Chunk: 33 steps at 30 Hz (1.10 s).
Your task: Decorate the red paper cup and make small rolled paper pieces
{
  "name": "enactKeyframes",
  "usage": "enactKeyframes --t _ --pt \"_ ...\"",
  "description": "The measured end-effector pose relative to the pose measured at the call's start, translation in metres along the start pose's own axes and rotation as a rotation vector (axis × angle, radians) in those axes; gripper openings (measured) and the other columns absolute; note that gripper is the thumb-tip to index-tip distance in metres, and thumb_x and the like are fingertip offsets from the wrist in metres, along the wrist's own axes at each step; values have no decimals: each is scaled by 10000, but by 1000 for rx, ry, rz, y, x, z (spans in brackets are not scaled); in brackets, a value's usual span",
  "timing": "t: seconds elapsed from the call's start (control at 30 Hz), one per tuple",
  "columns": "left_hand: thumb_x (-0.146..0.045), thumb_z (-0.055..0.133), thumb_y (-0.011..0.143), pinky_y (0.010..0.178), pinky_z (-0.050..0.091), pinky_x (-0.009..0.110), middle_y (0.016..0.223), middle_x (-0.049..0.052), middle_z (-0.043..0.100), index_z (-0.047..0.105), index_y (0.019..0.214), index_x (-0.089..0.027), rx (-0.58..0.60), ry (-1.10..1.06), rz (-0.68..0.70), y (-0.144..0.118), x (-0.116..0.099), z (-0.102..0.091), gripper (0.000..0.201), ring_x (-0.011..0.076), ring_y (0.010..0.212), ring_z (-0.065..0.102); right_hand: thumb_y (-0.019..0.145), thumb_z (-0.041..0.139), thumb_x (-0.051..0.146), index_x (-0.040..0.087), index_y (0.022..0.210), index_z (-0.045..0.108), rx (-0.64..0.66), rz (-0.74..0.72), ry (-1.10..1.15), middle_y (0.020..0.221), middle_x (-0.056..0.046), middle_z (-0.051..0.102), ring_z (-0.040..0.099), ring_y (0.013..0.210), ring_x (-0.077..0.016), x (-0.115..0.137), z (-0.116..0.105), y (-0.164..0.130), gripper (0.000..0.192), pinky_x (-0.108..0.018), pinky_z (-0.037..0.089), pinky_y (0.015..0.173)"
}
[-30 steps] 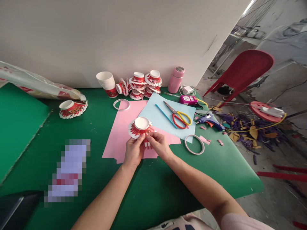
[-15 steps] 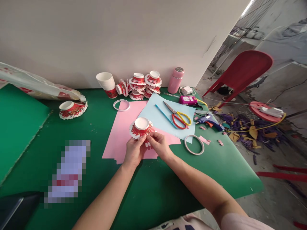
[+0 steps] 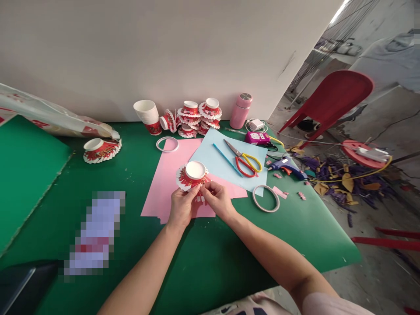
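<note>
At the near side of the cut cup (image 3: 196, 169), both of my hands meet: left hand (image 3: 181, 204) and right hand (image 3: 217, 197) pinch narrowly, thumb against finger, on the red-and-white strips (image 3: 183, 182); how many strips lie between the fingertips I cannot tell. The cup is base up over the pink paper (image 3: 157, 188), its strips flaring outward around it; whether it touches the sheet is hidden from me.

To shape the strips well, I judge, the left fingers should steady the root of one strip while the right ones crease it, pressing gently, since cut card probably tears where it joins the wall. Matching each fold to its neighbour should keep the ring even.

Just beyond, to the right, scissors (image 3: 242, 153) lie on the blue paper (image 3: 206, 151), blades pointing far left. Nearer on the right is a roll of tape (image 3: 253, 197), with a glue gun (image 3: 288, 165) past it. At the far side, the stacked frilled cups (image 3: 189, 117) offer me a pattern for even folds.
</note>
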<state>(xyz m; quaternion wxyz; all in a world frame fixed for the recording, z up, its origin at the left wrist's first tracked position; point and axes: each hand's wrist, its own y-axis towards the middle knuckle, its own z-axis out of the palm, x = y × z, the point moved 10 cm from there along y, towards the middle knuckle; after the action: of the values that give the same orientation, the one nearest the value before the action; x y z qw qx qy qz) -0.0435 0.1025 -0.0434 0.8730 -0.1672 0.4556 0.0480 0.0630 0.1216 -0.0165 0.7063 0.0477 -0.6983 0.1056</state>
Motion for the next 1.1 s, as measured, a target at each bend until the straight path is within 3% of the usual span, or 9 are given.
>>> enactKeyframes --t 0.43,0.9,1.1 --pt "-201 798 537 767 493 341 754 55 730 716 741 -125 10 -135 -43 -3 -4 9 233 192 739 665 751 553 390 171 682 540 2 -22 -19 581 33 502 436 469 -78 1 -1 -1 230 -213 382 446" --pt "-293 777 603 804 481 349 828 62 732 727 806 -147 54 -9 11 -2 1 6 255 209 812 659 739 579 364 176 687 550 -134 -129 -30 596 20 533 446 481 -87 11 -15 -2 197 -227 382 461" --pt "-286 762 623 795 484 346 783 58 730 725 825 -149 87 17 19 -2 -1 10 247 214 820 659 767 562 374 185 696 533 -98 -115 -41 565 25 523 426 447 -85 10 -12 -3 204 -227 371 429"
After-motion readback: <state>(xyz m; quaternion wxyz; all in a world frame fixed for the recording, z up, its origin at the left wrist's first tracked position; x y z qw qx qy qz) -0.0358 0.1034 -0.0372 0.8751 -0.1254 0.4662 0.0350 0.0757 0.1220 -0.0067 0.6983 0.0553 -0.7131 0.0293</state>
